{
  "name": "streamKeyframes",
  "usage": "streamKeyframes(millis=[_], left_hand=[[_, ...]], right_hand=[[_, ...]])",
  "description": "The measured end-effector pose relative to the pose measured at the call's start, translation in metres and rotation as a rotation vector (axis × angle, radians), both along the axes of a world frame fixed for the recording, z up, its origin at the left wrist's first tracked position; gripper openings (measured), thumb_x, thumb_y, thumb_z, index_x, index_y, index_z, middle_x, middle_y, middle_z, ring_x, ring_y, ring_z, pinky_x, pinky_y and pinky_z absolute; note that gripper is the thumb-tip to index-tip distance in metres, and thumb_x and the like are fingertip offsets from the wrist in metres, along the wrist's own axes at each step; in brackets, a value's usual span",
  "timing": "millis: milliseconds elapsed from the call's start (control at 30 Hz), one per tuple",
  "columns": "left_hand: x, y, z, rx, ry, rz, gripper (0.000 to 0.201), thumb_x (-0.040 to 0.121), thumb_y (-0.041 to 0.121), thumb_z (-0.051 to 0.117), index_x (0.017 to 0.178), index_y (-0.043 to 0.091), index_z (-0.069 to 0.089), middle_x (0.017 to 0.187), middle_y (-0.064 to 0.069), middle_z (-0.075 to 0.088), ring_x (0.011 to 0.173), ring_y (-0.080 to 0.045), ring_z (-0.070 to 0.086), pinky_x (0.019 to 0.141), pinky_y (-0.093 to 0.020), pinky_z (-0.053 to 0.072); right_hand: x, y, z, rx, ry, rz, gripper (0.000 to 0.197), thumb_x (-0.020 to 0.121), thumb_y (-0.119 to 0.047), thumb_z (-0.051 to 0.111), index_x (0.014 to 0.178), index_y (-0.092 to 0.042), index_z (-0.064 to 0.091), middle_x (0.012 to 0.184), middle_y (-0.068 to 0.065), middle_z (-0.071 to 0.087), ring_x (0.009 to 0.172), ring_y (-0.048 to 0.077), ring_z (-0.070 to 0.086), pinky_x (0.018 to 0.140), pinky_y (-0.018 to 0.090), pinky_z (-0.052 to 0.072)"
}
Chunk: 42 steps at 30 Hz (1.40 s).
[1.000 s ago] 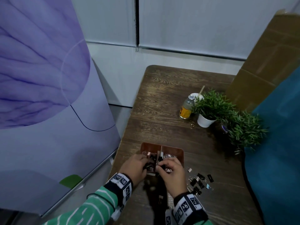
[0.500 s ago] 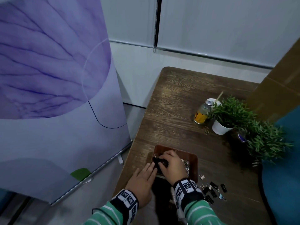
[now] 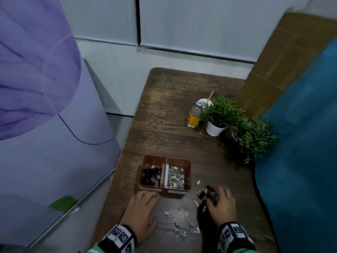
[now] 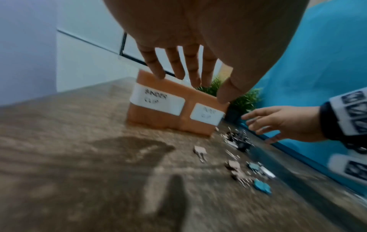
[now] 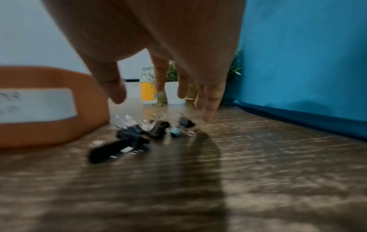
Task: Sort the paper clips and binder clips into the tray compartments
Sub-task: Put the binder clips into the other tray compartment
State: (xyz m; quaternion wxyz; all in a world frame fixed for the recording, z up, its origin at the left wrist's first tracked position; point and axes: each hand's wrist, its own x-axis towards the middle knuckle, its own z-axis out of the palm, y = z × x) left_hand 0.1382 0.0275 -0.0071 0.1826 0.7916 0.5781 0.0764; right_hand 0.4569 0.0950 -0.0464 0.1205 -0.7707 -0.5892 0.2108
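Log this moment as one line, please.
left hand: open, beside tray front | right hand: open, over black binder clips | holding: nothing | loose clips on table

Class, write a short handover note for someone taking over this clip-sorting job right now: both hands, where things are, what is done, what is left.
Left hand: open, empty, by the tray's near wall.
Right hand: open, empty, fingers spread over the black binder clips right of the tray.
Done: left compartment holds black binder clips, right compartment silver paper clips.
Left: the black pile, plus small coloured binder clips on the table between the hands.
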Motion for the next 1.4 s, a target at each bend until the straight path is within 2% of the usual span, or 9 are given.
streamKeyframes(millis=[100, 200, 400, 600, 733, 833, 933, 1100, 1400], left_hand=[[0.026, -0.014, -0.020, -0.048, -0.034, -0.089, 0.065, 0.068, 0.049, 0.059, 0.130, 0.036, 0.044, 0.132, 0.009, 0.047, 0.118, -0.020, 0.051, 0.090, -0.039, 0.051], [0.053, -0.019, -0.039, -0.245, 0.050, -0.153, 0.086, 0.068, 0.062, 0.054, 0.145, 0.044, 0.022, 0.156, 0.006, 0.022, 0.142, -0.024, 0.027, 0.110, -0.047, 0.034], [0.105, -0.020, -0.063, -0.432, 0.146, -0.075, 0.118, 0.067, 0.073, 0.058, 0.136, 0.055, -0.036, 0.149, 0.005, -0.047, 0.140, -0.021, -0.037, 0.111, -0.064, -0.015], [0.144, -0.022, -0.082, -0.257, 0.128, -0.186, 0.106, 0.074, 0.067, 0.056, 0.147, 0.055, -0.019, 0.159, 0.004, -0.035, 0.144, -0.028, -0.034, 0.113, -0.055, -0.016], [0.148, -0.034, -0.088, -0.287, 0.208, -0.263, 0.099, 0.062, 0.074, 0.053, 0.153, 0.044, 0.026, 0.162, -0.002, 0.026, 0.143, -0.032, 0.025, 0.111, -0.052, 0.007], [0.144, -0.041, -0.097, -0.234, 0.183, -0.316, 0.088, 0.061, 0.069, 0.061, 0.143, 0.041, 0.043, 0.154, 0.003, 0.039, 0.133, -0.025, 0.038, 0.112, -0.049, 0.007], [0.141, -0.043, -0.100, -0.212, 0.128, -0.314, 0.079, 0.054, 0.062, 0.071, 0.129, 0.042, 0.053, 0.140, 0.009, 0.047, 0.123, -0.019, 0.043, 0.111, -0.045, 0.013], [0.130, -0.041, -0.096, -0.143, 0.024, -0.235, 0.067, 0.050, 0.050, 0.082, 0.112, 0.045, 0.055, 0.127, 0.011, 0.051, 0.109, -0.016, 0.044, 0.083, -0.040, 0.054], [0.093, -0.032, -0.099, 0.020, 0.035, -0.334, 0.033, 0.078, 0.040, 0.067, 0.108, 0.039, 0.054, 0.121, 0.010, 0.049, 0.103, -0.012, 0.042, 0.079, -0.025, 0.053]], right_hand=[[0.030, 0.009, -0.010, -0.194, -0.088, 0.165, 0.089, 0.076, -0.065, 0.068, 0.153, -0.051, 0.025, 0.169, 0.002, 0.007, 0.150, 0.039, 0.019, 0.122, 0.049, 0.020], [0.035, 0.020, -0.010, -0.326, -0.116, 0.278, 0.105, 0.063, -0.077, 0.067, 0.148, -0.066, 0.006, 0.168, -0.010, -0.017, 0.153, 0.042, -0.003, 0.121, 0.062, 0.016], [0.023, 0.015, -0.005, -0.357, -0.188, 0.435, 0.082, 0.081, -0.061, 0.066, 0.147, -0.063, 0.017, 0.167, -0.003, 0.011, 0.148, 0.039, 0.016, 0.117, 0.055, 0.029], [0.031, -0.016, -0.010, -0.209, -0.176, 0.351, 0.039, 0.097, -0.034, 0.053, 0.136, -0.041, 0.053, 0.147, -0.001, 0.039, 0.123, 0.030, 0.039, 0.106, 0.038, 0.042], [0.042, -0.029, -0.016, -0.205, -0.129, 0.292, 0.036, 0.096, -0.026, 0.054, 0.129, -0.039, 0.057, 0.138, 0.001, 0.043, 0.115, 0.029, 0.046, 0.101, 0.035, 0.043], [0.044, -0.033, -0.018, -0.196, -0.114, 0.231, 0.032, 0.092, -0.024, 0.058, 0.121, -0.037, 0.057, 0.130, 0.002, 0.046, 0.111, 0.029, 0.049, 0.097, 0.038, 0.048], [0.044, -0.036, -0.020, -0.193, -0.101, 0.184, 0.026, 0.092, -0.023, 0.058, 0.115, -0.033, 0.055, 0.126, 0.001, 0.049, 0.107, 0.030, 0.052, 0.090, 0.040, 0.052], [0.042, -0.042, -0.022, -0.169, -0.133, 0.177, 0.021, 0.094, -0.019, 0.055, 0.110, -0.032, 0.055, 0.119, 0.000, 0.055, 0.099, 0.027, 0.054, 0.081, 0.035, 0.053], [0.040, -0.044, -0.010, -0.163, -0.082, 0.122, 0.026, 0.088, -0.018, 0.063, 0.108, -0.029, 0.051, 0.109, -0.003, 0.057, 0.088, 0.021, 0.062, 0.075, 0.028, 0.052]])
